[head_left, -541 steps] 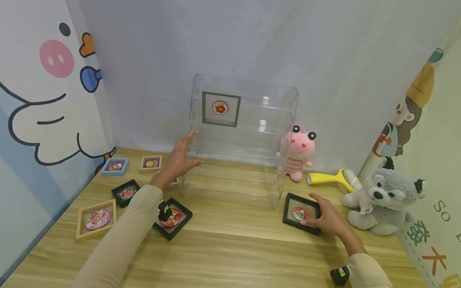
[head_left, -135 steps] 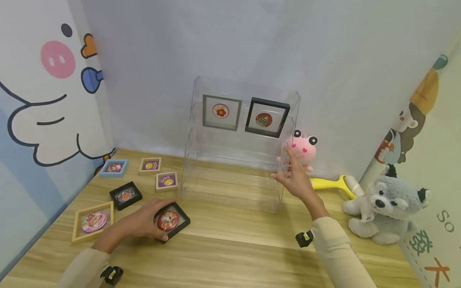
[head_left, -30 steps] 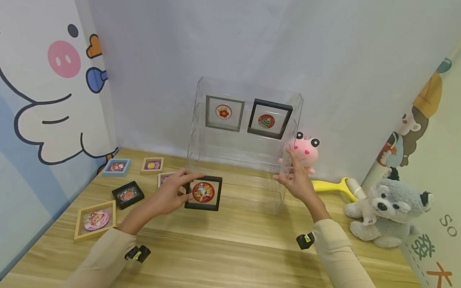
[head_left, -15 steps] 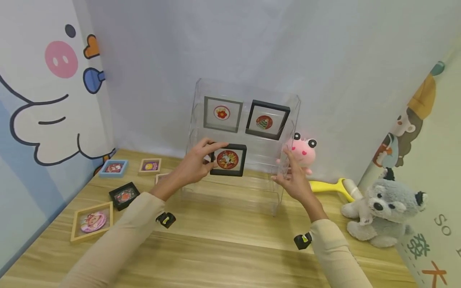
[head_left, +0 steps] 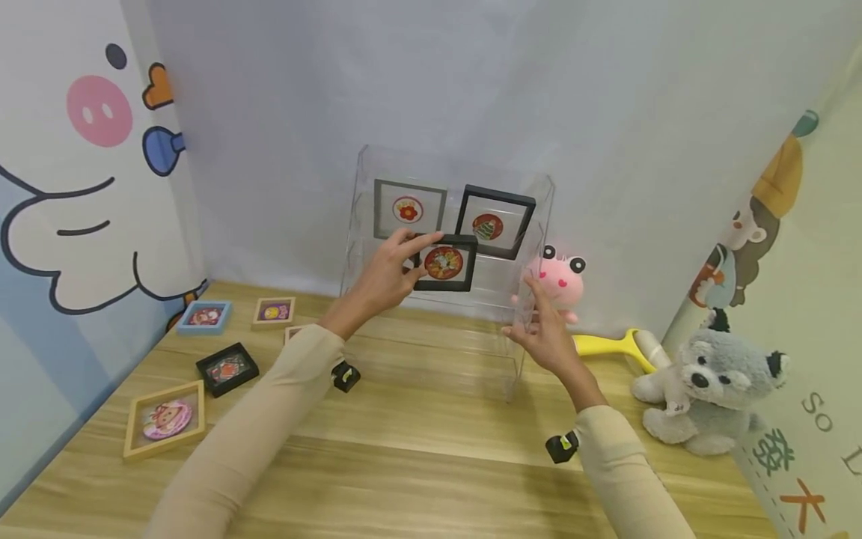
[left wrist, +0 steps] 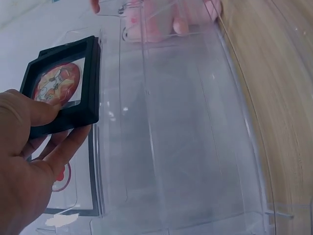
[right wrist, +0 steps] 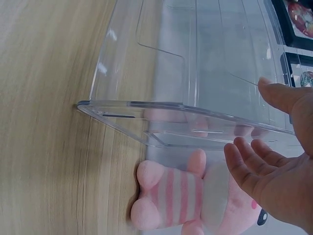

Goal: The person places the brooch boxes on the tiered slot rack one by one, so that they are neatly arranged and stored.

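Note:
In the head view my left hand (head_left: 387, 277) pinches the left side of a black square frame (head_left: 443, 263) with a round red picture. It holds the frame before the middle tiers of a clear acrylic display rack (head_left: 501, 299). The left wrist view shows the thumb on its front and the fingers behind. My right hand (head_left: 547, 329) is at the rack's right side panel, thumb and fingers on either side; its fingers (right wrist: 249, 164) look relaxed. On the top tier stand a flower-badge frame (head_left: 407, 209) and a black tree-badge frame (head_left: 494, 224), partly overlapped by the held frame.
On the table's left lie a blue frame (head_left: 205, 317), a beige frame (head_left: 274, 311), a small black frame (head_left: 227, 368) and a larger wooden one (head_left: 164, 419). Right of the rack are a pink plush (head_left: 562, 284), a yellow-handled roller (head_left: 602, 345) and a grey plush dog (head_left: 707, 397).
The left hand took the black frame from the table and raised it up and right to the rack. Earlier, the tree-badge frame went from table to top tier. The right hand stays at the side.

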Available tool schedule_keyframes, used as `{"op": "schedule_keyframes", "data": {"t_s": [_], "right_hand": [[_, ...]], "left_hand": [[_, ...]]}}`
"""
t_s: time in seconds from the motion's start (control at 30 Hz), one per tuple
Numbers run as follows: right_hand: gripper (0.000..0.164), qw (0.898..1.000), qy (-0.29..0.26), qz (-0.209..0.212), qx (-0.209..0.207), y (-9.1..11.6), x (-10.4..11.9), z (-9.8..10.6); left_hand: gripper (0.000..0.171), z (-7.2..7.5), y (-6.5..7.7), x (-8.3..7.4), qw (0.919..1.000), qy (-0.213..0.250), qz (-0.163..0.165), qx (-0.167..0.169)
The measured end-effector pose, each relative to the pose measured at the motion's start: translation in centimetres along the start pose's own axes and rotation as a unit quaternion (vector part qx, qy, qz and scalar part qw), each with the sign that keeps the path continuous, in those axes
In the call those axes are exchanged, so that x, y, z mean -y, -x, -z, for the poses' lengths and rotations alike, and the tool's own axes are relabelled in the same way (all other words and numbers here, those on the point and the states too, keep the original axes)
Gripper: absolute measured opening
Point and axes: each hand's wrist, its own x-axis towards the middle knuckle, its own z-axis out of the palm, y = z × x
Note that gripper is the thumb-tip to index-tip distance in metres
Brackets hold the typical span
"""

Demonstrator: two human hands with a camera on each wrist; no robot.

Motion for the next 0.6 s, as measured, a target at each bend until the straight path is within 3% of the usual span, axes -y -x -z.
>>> {"op": "schedule_keyframes", "data": {"t_s": [0.4,0.6], "right_hand": [[0.093,1.000,-0.008,0.005,-0.008,0.1,0.0,-0.2],[0.092,1.000,-0.010,0.007,-0.007,-0.1,0.0,-0.1]], "left_hand": [[0.056,-2.1,-2.0,0.1,0.9996,-0.016,0.022,0.009],[0.056,-3.0,-2.9,0.2,0.9994,-0.025,0.016,0.017]]}}
